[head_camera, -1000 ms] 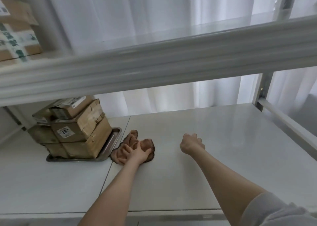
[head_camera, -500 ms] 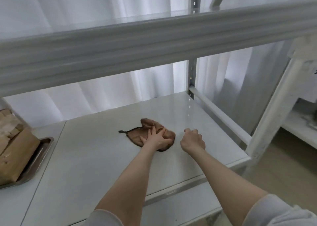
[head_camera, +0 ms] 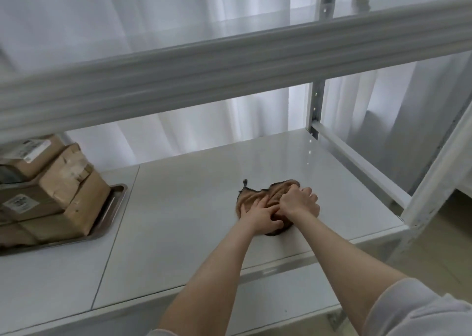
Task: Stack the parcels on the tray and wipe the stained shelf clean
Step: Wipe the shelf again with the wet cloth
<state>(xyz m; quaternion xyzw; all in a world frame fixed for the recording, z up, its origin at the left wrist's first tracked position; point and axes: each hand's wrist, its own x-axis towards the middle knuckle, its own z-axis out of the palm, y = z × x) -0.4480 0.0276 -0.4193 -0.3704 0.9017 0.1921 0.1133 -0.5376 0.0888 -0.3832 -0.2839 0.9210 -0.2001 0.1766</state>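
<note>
Two hands meet on a brown cloth (head_camera: pixel 255 196) that lies crumpled on the right-hand panel of the white shelf (head_camera: pixel 184 220), nearer the front edge than the back. The left hand (head_camera: pixel 259 217) lies flat on the near side of the cloth, its fingers spread and pressing down. The right hand (head_camera: pixel 300 203) sits just beside it, touching it, knuckles up, with its fingers curled into the bunched right part of the cloth. A small loop at the cloth's far left corner points toward the back of the shelf. Well apart to the left, on the other panel, a metal tray (head_camera: pixel 113 208) rests flat on the shelf, its right end close to the seam between the panels. Brown cardboard parcels (head_camera: pixel 69 190) with white labels are stacked on it in several layers; the picture's left edge cuts the stack off, and the upper shelf beam (head_camera: pixel 229 77) hides its top. A white curtain (head_camera: pixel 178 21) hangs behind the rack, and a perforated upright post (head_camera: pixel 316 111) stands at the back right corner. A pale sleeve (head_camera: pixel 421 310) covers the right upper arm.
</note>
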